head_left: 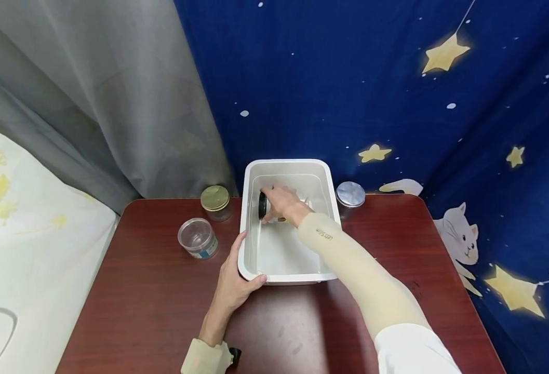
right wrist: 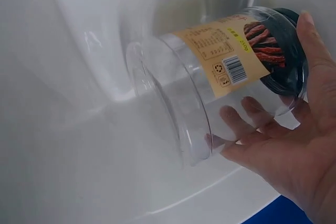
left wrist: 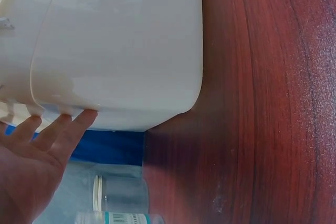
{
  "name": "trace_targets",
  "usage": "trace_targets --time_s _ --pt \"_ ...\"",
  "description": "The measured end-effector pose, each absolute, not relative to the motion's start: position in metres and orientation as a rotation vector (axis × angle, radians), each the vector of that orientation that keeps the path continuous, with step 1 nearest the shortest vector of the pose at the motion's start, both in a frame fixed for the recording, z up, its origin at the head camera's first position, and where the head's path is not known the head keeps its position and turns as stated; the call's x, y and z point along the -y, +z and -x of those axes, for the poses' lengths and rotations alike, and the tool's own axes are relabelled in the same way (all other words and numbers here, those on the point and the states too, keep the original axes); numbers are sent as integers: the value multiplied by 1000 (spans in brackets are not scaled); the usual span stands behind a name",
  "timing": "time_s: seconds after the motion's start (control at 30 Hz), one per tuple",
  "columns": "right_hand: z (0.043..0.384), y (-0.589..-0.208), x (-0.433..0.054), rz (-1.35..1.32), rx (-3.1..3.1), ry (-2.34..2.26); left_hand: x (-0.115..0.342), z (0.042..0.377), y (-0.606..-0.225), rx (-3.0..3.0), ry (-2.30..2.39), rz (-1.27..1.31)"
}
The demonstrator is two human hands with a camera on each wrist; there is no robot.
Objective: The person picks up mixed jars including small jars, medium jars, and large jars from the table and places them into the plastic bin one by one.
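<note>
Tabletop [head_left: 143, 301] is red-brown, streaked with darker grain. Tub [head_left: 293, 278] is white. Jar inside it [right wrist: 181, 72] is clear with a black lid [head_left: 262, 205]; tan label [right wrist: 210, 51] carries red strips [right wrist: 269, 48], a yellow sticker [right wrist: 237, 39], black-and-white barcode [right wrist: 234, 70]. Tabletop's back edge — gold lid [head_left: 215, 197] toward the left corner, silver lid [head_left: 350, 194] toward the right. Sleeve [head_left: 358, 275] is cream, dark-lettered. Blue curtain [head_left: 330, 78] behind shows yellow stars [head_left: 446, 53], white dots; grey curtain [head_left: 115, 104] is plain.

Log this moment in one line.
Right hand: grips tan-labelled jar inside white tub | Left hand: touches white tub | Nearby: gold-lidded jar, silver-lidded jar
</note>
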State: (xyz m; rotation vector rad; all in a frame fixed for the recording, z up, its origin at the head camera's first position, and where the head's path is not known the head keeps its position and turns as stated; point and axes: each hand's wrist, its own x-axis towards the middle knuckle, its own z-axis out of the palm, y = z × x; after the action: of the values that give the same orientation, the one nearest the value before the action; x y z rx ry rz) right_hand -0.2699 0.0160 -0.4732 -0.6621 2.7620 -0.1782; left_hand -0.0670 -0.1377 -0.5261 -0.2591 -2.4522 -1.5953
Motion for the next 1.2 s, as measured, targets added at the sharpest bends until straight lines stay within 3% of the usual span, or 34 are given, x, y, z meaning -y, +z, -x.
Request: trace_targets --time_s 1.2 --pt "279 -494 -19 654 -2778 -272 135 66 -530 2423 -1539 296"
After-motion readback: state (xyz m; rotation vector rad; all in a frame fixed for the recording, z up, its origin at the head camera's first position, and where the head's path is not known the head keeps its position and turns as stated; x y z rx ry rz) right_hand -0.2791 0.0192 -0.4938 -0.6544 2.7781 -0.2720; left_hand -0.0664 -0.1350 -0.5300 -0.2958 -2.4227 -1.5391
